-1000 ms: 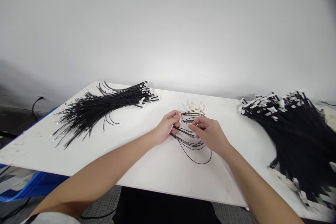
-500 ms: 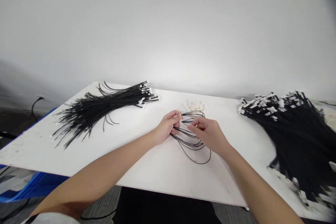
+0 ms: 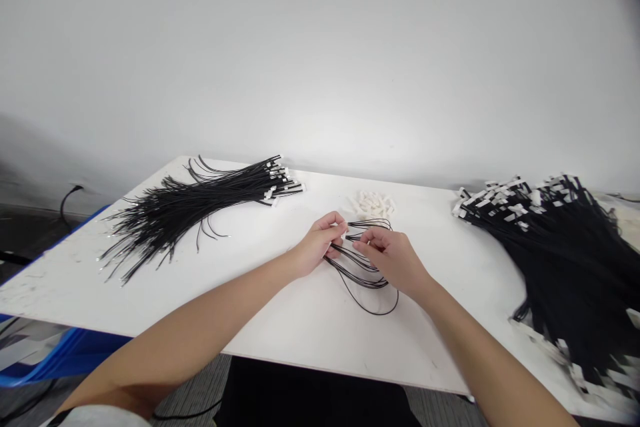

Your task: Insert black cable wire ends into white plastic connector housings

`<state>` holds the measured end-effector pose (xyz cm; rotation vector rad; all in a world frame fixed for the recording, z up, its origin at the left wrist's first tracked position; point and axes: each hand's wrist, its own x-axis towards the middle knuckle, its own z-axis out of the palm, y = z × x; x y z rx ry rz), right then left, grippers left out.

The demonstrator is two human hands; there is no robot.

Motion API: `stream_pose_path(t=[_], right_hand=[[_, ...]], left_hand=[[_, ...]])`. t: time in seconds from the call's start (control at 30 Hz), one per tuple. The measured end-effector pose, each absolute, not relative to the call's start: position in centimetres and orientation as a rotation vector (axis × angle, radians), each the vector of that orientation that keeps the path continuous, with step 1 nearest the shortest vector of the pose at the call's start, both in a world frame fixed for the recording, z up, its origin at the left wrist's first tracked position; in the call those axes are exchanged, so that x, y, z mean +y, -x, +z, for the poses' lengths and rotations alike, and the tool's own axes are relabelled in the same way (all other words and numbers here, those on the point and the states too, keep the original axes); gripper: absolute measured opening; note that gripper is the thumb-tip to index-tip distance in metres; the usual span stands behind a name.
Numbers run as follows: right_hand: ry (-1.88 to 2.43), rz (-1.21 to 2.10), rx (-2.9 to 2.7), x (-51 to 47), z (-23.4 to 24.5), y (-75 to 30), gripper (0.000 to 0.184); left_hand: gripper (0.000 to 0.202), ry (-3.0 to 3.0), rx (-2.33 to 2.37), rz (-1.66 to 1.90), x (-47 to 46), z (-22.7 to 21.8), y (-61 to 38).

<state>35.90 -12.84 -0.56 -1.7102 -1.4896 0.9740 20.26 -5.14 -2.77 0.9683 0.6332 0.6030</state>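
Near the middle of the table, my left hand (image 3: 320,245) is closed on a white connector (image 3: 344,236), mostly covered by the fingers. Thin black wires (image 3: 361,280) run out of that grip and curve to the right in loops, one hanging lower than the others. My right hand (image 3: 393,257) sits just right of the left, thumb and fingers pinched on a black wire close to the connector. Exactly where the wire's tip lies is too small to make out. Behind both hands lies a small heap of loose white connectors (image 3: 373,204).
On the white table (image 3: 310,327), a bundle of black wires (image 3: 200,203) with white connectors lies at the left. A larger pile of black wires (image 3: 560,273) with white ends covers the right side. Below the left edge stands a blue bin (image 3: 80,350). A wall rises behind.
My right hand has shifted slightly left, nearer to my left hand. The wire loops have moved a little with it, and my left hand has stayed almost still.
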Motion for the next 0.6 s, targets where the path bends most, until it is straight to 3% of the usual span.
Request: stream_pose_path(t=[0.6], right_hand=[[1.772, 0.693, -1.646, -12.79, -0.78, -36.29, 0.028]], left_hand=[[0.021, -0.889, 0.564, 0.590, -4.84, -2.76, -20.23]])
